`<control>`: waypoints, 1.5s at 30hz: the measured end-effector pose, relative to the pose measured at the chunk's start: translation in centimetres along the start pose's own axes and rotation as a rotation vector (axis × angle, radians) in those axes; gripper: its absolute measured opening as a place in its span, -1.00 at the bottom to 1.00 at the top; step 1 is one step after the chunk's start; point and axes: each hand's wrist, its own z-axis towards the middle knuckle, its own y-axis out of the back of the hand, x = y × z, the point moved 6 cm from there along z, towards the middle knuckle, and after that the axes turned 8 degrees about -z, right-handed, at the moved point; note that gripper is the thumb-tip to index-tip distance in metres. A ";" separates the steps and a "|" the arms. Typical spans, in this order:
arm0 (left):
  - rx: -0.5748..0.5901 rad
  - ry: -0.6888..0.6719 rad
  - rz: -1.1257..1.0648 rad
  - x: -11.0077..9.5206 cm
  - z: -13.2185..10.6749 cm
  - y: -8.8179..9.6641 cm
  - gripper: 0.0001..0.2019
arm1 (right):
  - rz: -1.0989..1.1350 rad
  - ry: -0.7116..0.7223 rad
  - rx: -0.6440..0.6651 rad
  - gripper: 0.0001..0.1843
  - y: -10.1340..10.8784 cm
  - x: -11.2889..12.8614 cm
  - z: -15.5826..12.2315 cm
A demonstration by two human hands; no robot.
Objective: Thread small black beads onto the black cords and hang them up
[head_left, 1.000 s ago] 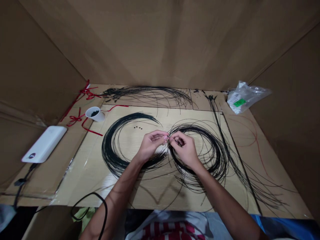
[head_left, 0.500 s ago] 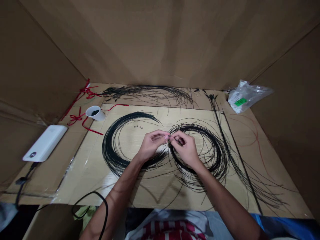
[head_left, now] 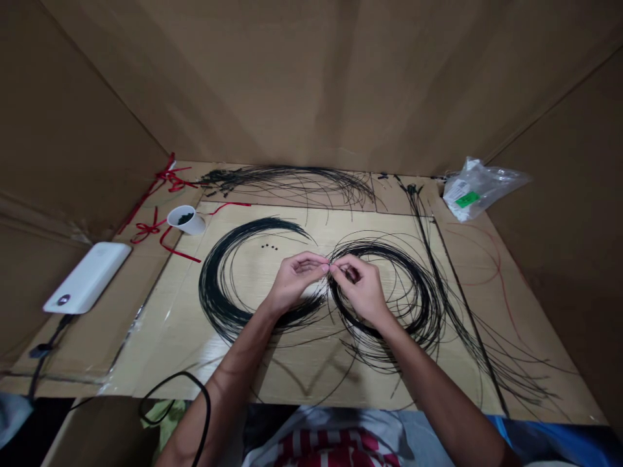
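My left hand and my right hand meet fingertip to fingertip over the middle of the board. Both are pinched closed, and what lies between the fingertips is too small to make out. Under and beside my right hand lies a round coil of thin black wires. A C-shaped bundle of dark wires curves to the left, with its lower end passing near my left wrist. Several tiny black pieces sit in a short row inside that curve.
A white cup holding small dark pieces stands tilted at left. Red ribbon and a white power bank lie further left. More black wires stretch along the back, others run down the right. A clear plastic bag rests back right.
My hands stay almost in place; the fingertips have drawn slightly closer together. The wires and other items have not moved.
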 end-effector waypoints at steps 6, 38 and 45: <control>0.016 0.007 0.019 0.1 0.0 -0.1 -0.62 | 0.002 -0.003 -0.014 -0.83 0.1 0.0 0.0; 0.078 -0.047 0.110 0.1 -0.4 -0.9 -0.56 | 0.028 -0.001 0.055 -0.83 -0.3 0.0 0.1; -0.009 -0.247 0.458 -3.0 -0.6 1.1 -0.77 | 0.020 -0.020 0.026 -0.82 -0.4 -0.4 0.1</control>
